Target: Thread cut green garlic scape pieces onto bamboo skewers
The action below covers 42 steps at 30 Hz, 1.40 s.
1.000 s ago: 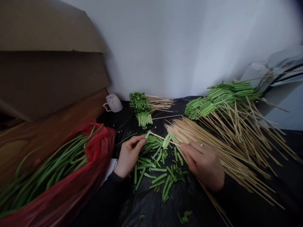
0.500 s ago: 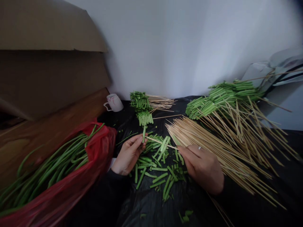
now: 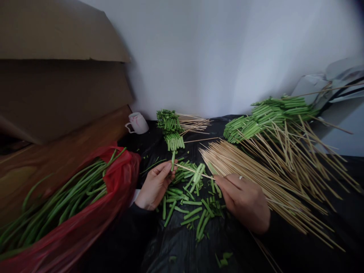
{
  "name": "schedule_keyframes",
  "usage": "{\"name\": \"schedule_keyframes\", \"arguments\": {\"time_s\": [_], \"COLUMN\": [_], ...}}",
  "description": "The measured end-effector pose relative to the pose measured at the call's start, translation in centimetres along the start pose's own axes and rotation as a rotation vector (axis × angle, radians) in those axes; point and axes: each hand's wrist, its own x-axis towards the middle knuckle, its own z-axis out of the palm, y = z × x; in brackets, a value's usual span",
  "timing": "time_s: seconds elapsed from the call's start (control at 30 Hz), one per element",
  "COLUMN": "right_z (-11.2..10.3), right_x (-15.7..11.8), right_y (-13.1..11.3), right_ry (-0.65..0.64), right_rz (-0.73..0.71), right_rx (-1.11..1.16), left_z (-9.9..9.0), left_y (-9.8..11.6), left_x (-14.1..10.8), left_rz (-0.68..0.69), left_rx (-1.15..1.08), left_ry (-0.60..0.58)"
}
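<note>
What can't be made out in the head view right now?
All in the head view:
- Rear end of the held skewer: hidden by the right hand.
- Whether its tip has entered the bean piece in the left hand: too small to tell.
- Far end of the red bag: cut off by the left edge.
- Pink marking on the mug: too small and blurred.

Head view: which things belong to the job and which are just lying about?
In the job:
Left hand, pinching a bean piece
Right hand, holding a skewer with threaded pieces
Loose bean pieces
Bare skewers
Left stack and right stack of filled skewers
Red bag of long beans
Black sheet

Apparently just lying about:
Mug
Cardboard box
</note>
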Motion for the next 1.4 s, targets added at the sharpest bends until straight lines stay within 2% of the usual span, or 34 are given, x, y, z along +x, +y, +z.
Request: {"name": "schedule_keyframes", "arguments": {"time_s": [0.23, 0.53, 0.8, 1.4], "right_z": [-0.18, -0.08, -0.04, 0.01], "right_x": [-0.07, -0.2, -0.14, -0.4], "right_y": [-0.04, -0.2, -0.2, -0.73], "right_ry": [-0.012, -0.024, 0.003, 0.025], "right_rz": [-0.058, -0.08, -0.076, -0.076], "right_rx": [-0.063, -0.109, -0.08, -0.068], "left_z": [0.2, -0.02, 0.01, -0.15], "left_y": [-0.07, -0.46, 0.04, -0.01], "left_x": [-0.16, -0.11, -0.05, -0.15], "left_rz": [0.065, 0.065, -0.027, -0.067], "left_rx": [0.089, 0.226, 0.082, 0.076], "left_ry": [0.067, 0.055, 0.052, -0.031]}}
